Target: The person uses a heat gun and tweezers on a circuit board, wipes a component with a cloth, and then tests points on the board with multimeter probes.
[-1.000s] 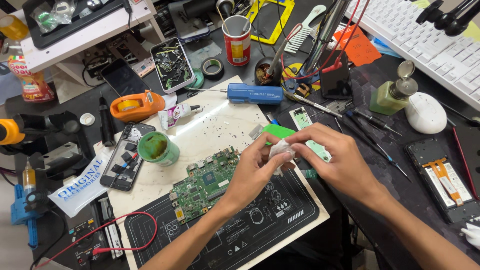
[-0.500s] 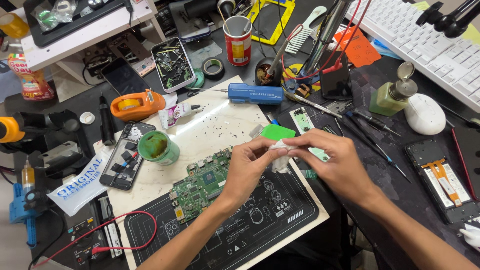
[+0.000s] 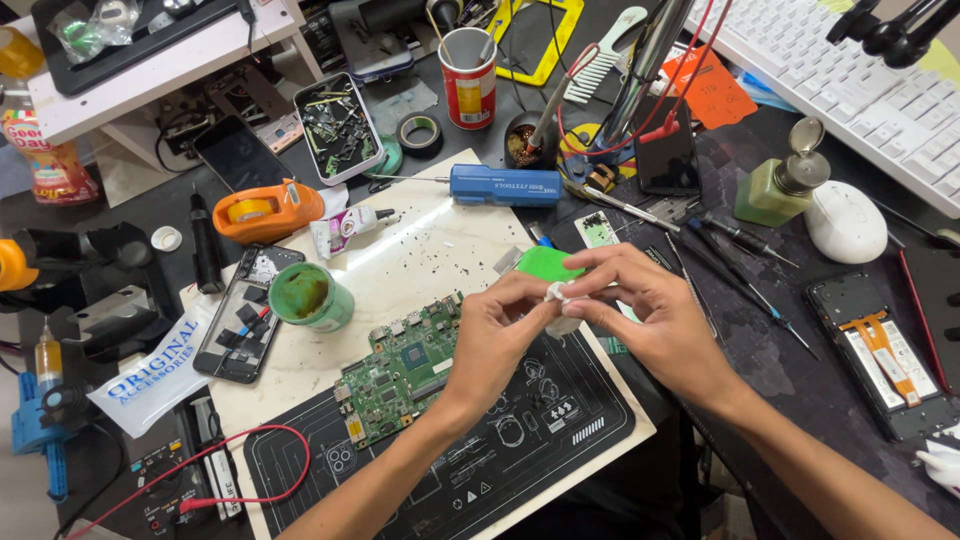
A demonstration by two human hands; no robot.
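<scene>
Above mat [image 3: 560, 440], both hands' [image 3: 500, 335] grip on wad [image 3: 557, 293] unchanged.

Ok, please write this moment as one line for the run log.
left hand: pinching small white piece | right hand: pinching same piece | green circuit board: on mat, untouched

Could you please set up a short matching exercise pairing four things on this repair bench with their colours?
Things:
1. circuit board
2. tape dispenser
3. electric screwdriver
4. computer mouse

Colours:
a. white
b. blue
c. green
d. orange

Pairs: 1-c, 2-d, 3-b, 4-a
</scene>
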